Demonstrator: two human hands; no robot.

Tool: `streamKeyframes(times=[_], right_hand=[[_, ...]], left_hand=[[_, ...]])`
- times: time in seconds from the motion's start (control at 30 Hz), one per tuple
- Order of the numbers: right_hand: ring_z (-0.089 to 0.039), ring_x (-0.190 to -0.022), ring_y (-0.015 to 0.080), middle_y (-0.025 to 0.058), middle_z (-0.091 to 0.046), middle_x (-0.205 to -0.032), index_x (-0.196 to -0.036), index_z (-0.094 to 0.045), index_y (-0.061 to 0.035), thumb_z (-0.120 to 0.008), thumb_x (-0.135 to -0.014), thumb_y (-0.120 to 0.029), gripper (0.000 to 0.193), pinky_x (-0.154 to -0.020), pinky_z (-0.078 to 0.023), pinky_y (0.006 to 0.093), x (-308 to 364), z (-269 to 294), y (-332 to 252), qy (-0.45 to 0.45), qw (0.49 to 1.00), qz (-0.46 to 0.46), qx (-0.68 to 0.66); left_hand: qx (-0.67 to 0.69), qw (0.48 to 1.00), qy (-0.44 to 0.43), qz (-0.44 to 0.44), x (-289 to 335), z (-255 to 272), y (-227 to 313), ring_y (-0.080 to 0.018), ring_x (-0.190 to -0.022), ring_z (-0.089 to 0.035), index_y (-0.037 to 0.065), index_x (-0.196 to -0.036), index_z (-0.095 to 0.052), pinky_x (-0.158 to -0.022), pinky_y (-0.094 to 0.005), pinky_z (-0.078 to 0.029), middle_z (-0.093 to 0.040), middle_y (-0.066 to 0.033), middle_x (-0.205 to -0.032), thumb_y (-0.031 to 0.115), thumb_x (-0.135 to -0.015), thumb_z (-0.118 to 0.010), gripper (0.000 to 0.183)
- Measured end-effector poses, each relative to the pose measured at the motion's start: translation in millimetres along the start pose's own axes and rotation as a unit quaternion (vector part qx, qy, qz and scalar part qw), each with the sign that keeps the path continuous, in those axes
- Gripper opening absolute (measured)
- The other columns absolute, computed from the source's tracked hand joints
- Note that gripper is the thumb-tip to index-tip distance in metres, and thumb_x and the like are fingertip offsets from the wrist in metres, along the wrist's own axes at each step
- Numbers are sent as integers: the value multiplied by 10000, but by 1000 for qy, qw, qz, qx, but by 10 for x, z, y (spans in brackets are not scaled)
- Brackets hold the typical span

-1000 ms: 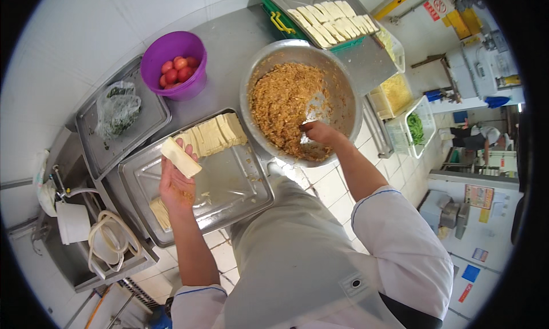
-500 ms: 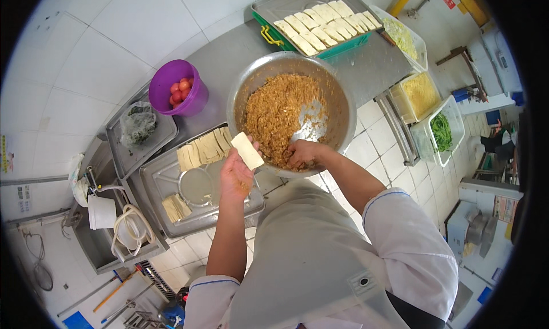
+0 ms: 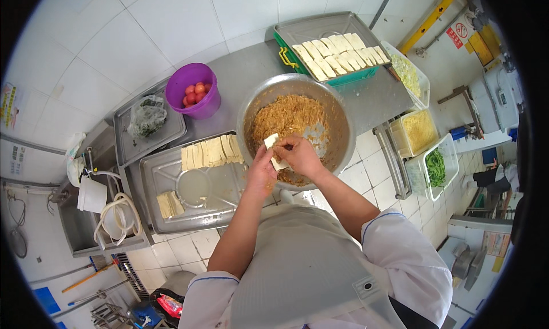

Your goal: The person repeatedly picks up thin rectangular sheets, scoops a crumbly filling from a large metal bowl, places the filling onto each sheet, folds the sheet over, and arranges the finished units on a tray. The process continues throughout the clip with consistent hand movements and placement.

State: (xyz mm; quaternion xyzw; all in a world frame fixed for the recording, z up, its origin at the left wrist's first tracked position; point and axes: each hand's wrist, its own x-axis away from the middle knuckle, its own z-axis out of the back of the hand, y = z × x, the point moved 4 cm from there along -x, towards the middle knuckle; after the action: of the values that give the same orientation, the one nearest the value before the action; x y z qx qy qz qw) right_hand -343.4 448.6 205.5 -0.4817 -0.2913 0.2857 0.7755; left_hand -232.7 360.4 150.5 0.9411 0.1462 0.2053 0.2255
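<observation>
In my left hand (image 3: 262, 172) is a pale tofu slice (image 3: 271, 140), its fingers closed along the edge. My right hand (image 3: 300, 156) meets the slice from the other side, fingers bent and pressed against its face; what they hold, if anything, is hidden. Both hands are over the near edge of a big steel bowl (image 3: 345, 123). Brown minced filling (image 3: 289, 114) lies in the bowl, with bare metal showing on its right side. Left of my hands, a steel tray (image 3: 223, 197) carries a row of tofu slices (image 3: 211, 152) and a smaller stack (image 3: 170, 204).
At the back, pale slices (image 3: 337, 52) fill part of a tray (image 3: 297, 32) on a green crate (image 3: 357, 76). A purple bucket (image 3: 206, 106) holds tomatoes. Tubs of shredded yellow food (image 3: 420, 129) and greens (image 3: 436, 169) stand right. A sink (image 3: 74, 232) is at left.
My right hand has come up out of the filling to the tofu slice. My left hand has moved right with the slice, now over the bowl's near edge. The view has shifted slightly.
</observation>
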Motion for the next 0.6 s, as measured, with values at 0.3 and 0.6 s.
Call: streamKeyframes(times=[0.3, 0.6], right_hand=[[-674, -1159, 415, 252, -677, -1262, -1266, -649, 15, -663, -957, -56, 318, -990, -548, 462, 388, -25, -396, 69, 954, 249, 150], [-586, -1314, 436, 267, -600, -1417, -1371, -620, -3, -686, -972, -110, 419, -1081, -510, 478, 395, 189, -295, 25, 954, 259, 150]], left_hand=[[3, 985, 171, 37, -144, -108, -6, -230, -1135, -680, 69, -1364, -603, -1012, -396, -536, -707, -85, -1224, 267, -1099, -548, 335], [74, 992, 105, 17, -240, -349, 145, -239, -1152, -661, 16, -1337, -592, -1026, -397, -527, -674, -109, -1257, 279, -1090, -557, 362]])
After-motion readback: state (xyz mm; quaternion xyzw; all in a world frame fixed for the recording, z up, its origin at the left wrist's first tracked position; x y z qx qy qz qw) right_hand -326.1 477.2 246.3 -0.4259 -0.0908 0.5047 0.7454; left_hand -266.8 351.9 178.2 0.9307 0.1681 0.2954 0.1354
